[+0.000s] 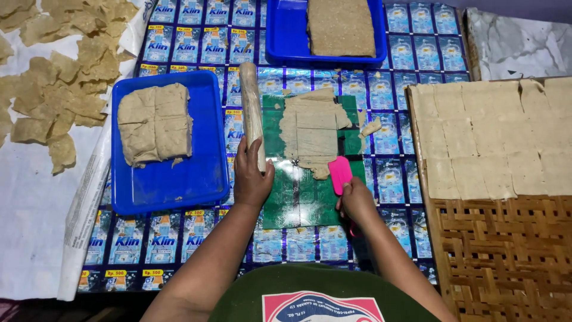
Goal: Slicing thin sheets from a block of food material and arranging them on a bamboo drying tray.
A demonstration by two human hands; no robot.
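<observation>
My left hand [250,179] grips the near end of a wooden rolling pin [251,107] that lies along the left edge of a green plastic sheet [301,200]. A thin flattened sheet of beige dough [311,128], scored into squares, lies on the green sheet. My right hand [356,200] holds a pink plastic scraper [340,173] at the dough's near right corner.
A blue tray [179,179] at left holds a scored dough slab [154,122]. Another blue tray [285,36] at the top holds a darker slab. A woven bamboo rack [506,250] at right carries several cut dough squares. Dried pieces lie on white paper [30,197] far left.
</observation>
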